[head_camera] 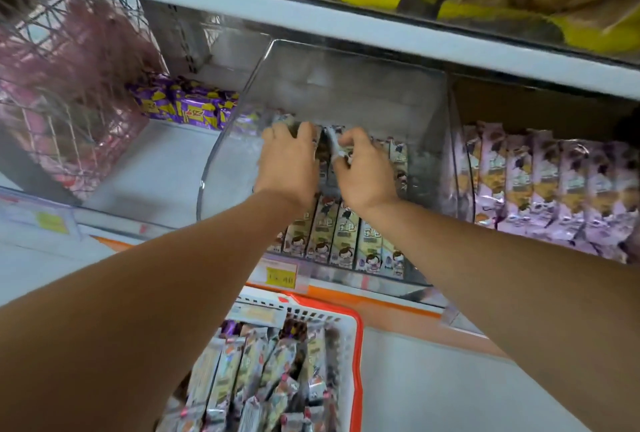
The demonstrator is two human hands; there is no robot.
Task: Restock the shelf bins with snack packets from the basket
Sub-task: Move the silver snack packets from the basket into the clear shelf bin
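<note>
Seating snack packets (346, 234) in clear bin (346, 85) | left hand (289, 151) grips some, right hand (363, 172) pinches one | keep upright, snug between hands

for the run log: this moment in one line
left hand grips packets in clear bin | right hand pinches packet | basket holds more

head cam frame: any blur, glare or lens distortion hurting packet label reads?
Head view: wide-angle lens slightly bows the white metal shelf edge; motion blur smears the pink wire rack, left hand, right hand and the cream snack packets they grip; haze and reflections cloud the clear curved plastic bin wall; front-row labels read fairly sharp; yellow price tag is illegible.
</note>
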